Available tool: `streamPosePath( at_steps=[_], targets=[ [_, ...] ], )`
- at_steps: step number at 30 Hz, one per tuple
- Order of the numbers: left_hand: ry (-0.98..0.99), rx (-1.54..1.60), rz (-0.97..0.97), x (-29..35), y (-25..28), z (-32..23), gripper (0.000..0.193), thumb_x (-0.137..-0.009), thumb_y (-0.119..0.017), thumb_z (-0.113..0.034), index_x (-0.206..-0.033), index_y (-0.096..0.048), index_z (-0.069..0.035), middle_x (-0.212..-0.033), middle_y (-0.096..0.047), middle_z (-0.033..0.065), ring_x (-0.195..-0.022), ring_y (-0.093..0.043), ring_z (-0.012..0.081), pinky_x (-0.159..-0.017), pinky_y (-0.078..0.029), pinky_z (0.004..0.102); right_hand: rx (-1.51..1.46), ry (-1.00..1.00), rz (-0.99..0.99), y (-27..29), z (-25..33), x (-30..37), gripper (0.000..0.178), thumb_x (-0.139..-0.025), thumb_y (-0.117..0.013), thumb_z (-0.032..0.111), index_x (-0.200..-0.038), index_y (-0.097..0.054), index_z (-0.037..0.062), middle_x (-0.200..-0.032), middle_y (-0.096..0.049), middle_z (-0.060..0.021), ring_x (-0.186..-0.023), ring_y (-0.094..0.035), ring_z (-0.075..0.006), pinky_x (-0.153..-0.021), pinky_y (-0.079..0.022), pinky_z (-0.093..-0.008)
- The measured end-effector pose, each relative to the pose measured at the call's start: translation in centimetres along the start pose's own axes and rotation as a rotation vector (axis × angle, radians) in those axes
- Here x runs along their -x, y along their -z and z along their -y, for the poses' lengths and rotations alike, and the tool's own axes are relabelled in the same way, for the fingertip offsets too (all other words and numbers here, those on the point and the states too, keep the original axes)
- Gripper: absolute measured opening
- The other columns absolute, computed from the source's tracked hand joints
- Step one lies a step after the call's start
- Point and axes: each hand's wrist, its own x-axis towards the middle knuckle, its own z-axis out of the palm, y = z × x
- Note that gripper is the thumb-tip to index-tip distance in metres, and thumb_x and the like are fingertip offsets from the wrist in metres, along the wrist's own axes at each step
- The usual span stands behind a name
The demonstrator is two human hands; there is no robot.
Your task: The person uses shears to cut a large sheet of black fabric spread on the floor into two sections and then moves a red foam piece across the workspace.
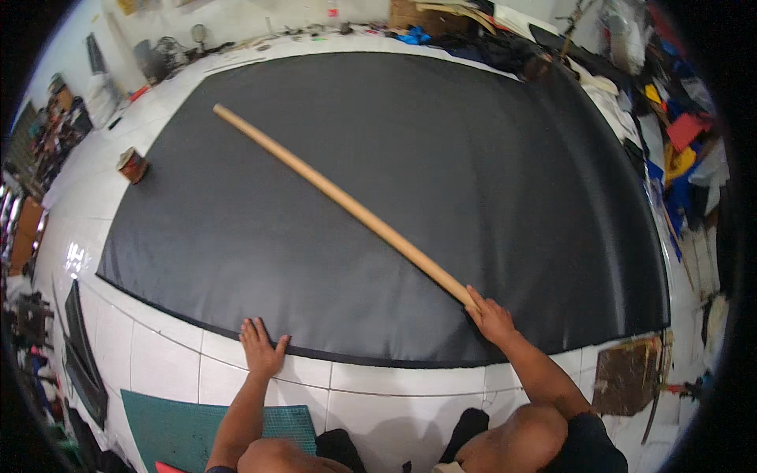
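Observation:
A large black sheet [339,260], smooth like vinyl or leather, lies spread over the white tiled floor. Across it runs a long tan cardboard tube [347,203], slanting from the far left toward the near right. My right hand [491,317] grips the tube's near end, fingers wrapped round it. Flat on the sheet's near edge rests my left hand [262,347], its fingers stretched out and holding nothing. A small rusty can [132,165] stands at the sheet's left edge.
A green cutting mat [173,430] lies at the near left, beside a folded black strip [83,355]. Near the right corner is a worn brown board [625,377]. Piled scraps [682,150] line the right side, and assorted clutter fills the far wall's foot.

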Motion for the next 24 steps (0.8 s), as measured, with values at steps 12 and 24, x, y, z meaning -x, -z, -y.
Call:
streamPosePath(
  at_steps=[12, 24],
  targets=[
    [0.004, -0.025, -0.002, 0.2, 0.1, -0.3, 0.088, -0.092, -0.052, -0.054, -0.151, -0.017, 0.002, -0.155, -0.012, 0.0304, -0.146, -0.01, 0.0438, -0.117, -0.008, 0.0541, -0.224, -0.542, -0.279, -0.7, -12.1, 11.9, 0.055, -0.1, -0.047, 0.035, -0.149, -0.033, 0.0144, -0.125, -0.058, -0.0253, -0.11, -0.06, -0.0429, -0.092, -0.048, -0.0461],
    [-0.099, 0.294, -0.082, 5.4, 0.7, 1.5, 0.059, -0.097, -0.054, -0.034, -0.143, -0.039, 0.0, -0.153, -0.024, 0.0268, -0.142, -0.024, 0.0421, -0.115, -0.022, 0.0475, -0.077, -0.196, -0.339, 1.0, -8.2, 6.5, 0.053, -0.096, -0.052, 0.035, -0.145, -0.039, 0.0199, -0.109, -0.064, -0.0202, -0.099, -0.062, -0.0409, -0.083, -0.05, -0.0489]
  ],
)
